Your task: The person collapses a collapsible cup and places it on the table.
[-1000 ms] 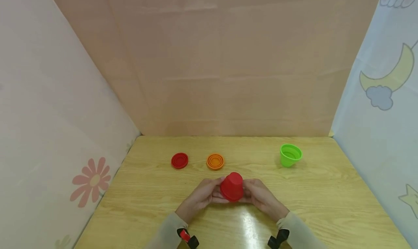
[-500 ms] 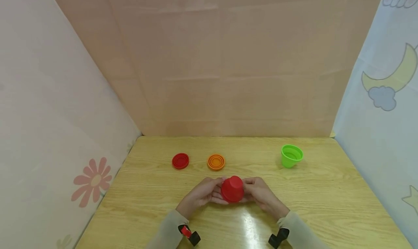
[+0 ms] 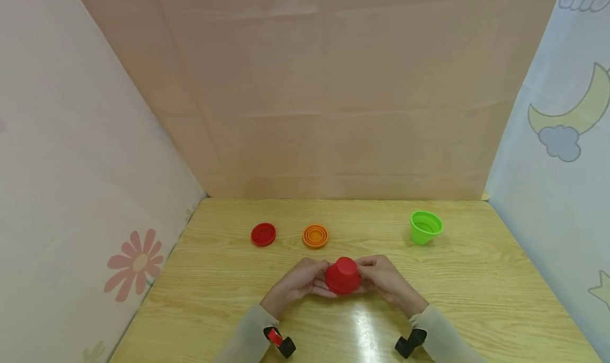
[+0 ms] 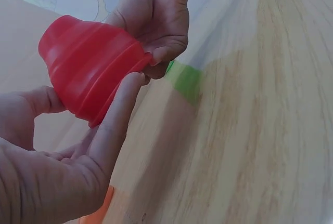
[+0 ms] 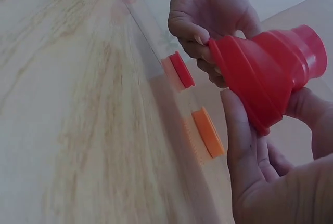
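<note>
A red collapsible cup (image 3: 343, 276) is held between both hands at the front middle, its base turned upward and its wide rim downward. My left hand (image 3: 301, 279) grips it from the left, thumb on the ribbed wall and fingers along the rim. From the other side my right hand (image 3: 385, 279) pinches the wall and rim. The wrist views show the cup (image 4: 93, 68) extended, its ringed folds leaning unevenly to one side. In the right wrist view the cup (image 5: 265, 73) hangs above the table, with fingers of both hands at the rim.
Behind the hands lie a flattened red collapsible cup (image 3: 263, 235) and a flattened orange one (image 3: 315, 236). An extended green cup (image 3: 425, 227) stands upright at the back right. A brown backdrop (image 3: 333, 114) and pale side walls (image 3: 71, 141) enclose the wooden table (image 3: 214, 299).
Both hands have shifted slightly to the right with the red cup, and its base has tipped a little toward the person. The other cups have stayed in place.
</note>
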`<state>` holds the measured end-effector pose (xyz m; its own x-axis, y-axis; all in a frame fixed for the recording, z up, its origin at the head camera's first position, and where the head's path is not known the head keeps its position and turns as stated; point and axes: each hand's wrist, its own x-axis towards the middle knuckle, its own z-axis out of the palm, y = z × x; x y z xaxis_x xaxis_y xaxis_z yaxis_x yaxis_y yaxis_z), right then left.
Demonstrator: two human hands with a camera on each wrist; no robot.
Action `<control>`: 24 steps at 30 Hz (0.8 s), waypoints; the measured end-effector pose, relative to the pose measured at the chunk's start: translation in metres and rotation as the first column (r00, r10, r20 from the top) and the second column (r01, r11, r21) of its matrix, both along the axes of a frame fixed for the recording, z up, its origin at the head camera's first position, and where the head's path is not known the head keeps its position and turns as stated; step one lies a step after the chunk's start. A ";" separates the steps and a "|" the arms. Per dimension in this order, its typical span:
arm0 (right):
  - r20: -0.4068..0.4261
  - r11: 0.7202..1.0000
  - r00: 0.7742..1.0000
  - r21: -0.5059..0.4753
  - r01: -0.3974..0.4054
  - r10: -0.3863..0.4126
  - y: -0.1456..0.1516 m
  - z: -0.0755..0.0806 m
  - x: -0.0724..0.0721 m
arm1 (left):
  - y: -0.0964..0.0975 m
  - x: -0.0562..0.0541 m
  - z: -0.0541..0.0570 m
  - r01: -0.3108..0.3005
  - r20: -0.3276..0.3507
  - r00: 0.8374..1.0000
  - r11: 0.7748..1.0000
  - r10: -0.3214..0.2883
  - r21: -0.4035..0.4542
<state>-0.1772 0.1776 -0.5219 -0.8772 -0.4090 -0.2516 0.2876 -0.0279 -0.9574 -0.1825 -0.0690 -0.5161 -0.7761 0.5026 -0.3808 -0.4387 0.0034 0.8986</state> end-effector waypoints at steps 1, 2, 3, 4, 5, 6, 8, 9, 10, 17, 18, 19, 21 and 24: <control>0.006 1.000 1.000 -0.026 -0.007 0.007 0.001 0.000 0.000 | 0.000 0.000 -0.001 -0.002 -0.010 1.000 1.000 0.002 0.001; 0.017 0.999 1.000 -0.047 -0.012 0.013 0.001 -0.001 0.001 | 0.000 0.000 -0.002 -0.005 -0.023 1.000 1.000 0.005 0.001; 0.032 0.997 0.999 -0.071 -0.021 0.023 0.002 -0.001 0.001 | -0.001 0.000 -0.003 -0.006 -0.036 0.999 1.000 0.006 0.001; 0.048 0.995 0.998 -0.093 -0.027 0.031 0.002 -0.001 0.002 | -0.001 0.001 -0.004 -0.007 -0.049 0.999 1.000 0.007 0.000; 0.063 0.993 0.997 -0.117 -0.034 0.042 0.002 -0.001 0.002 | -0.002 0.001 -0.005 -0.006 -0.063 0.998 1.000 0.006 -0.001; 0.078 0.990 0.996 -0.135 -0.042 0.053 0.003 -0.001 0.003 | -0.002 0.001 -0.005 -0.009 -0.072 0.997 1.000 0.009 -0.004; 0.100 0.983 0.992 -0.171 -0.064 0.082 0.004 -0.001 0.003 | -0.003 0.002 -0.005 -0.018 -0.088 0.996 1.000 0.017 -0.008; 0.101 0.978 0.990 -0.193 -0.080 0.101 0.005 -0.001 0.004 | -0.004 0.002 -0.004 -0.024 -0.099 0.995 1.000 0.023 -0.012; 0.100 0.972 0.988 -0.215 -0.093 0.117 0.006 -0.001 0.004 | -0.004 0.002 -0.003 -0.032 -0.107 0.994 0.999 0.031 -0.014; 0.091 0.952 0.983 -0.280 -0.128 0.159 0.007 -0.001 0.008 | -0.001 0.002 0.000 -0.103 -0.182 0.979 0.991 0.087 -0.080; 0.091 0.955 0.985 -0.271 -0.118 0.147 0.006 -0.001 0.009 | 0.000 0.002 0.000 -0.114 -0.191 0.977 0.990 0.097 -0.083; 0.089 0.960 0.987 -0.259 -0.105 0.132 0.004 -0.001 0.009 | 0.001 0.003 0.000 -0.125 -0.201 0.974 0.988 0.106 -0.085; 0.084 0.973 0.992 -0.218 -0.072 0.092 0.001 0.000 0.010 | 0.003 0.003 -0.002 -0.151 -0.217 0.968 0.984 0.128 -0.090; 0.070 0.988 0.997 -0.153 -0.029 0.040 -0.004 0.001 0.012 | 0.007 0.004 -0.003 -0.190 -0.227 0.961 0.975 0.161 -0.112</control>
<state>-0.1656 0.1734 -0.5213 -0.8436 -0.4770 -0.2467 0.3597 -0.1606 -0.9192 -0.1784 -0.0618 -0.5194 -0.9183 0.3083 -0.2482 -0.2390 0.0681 0.9686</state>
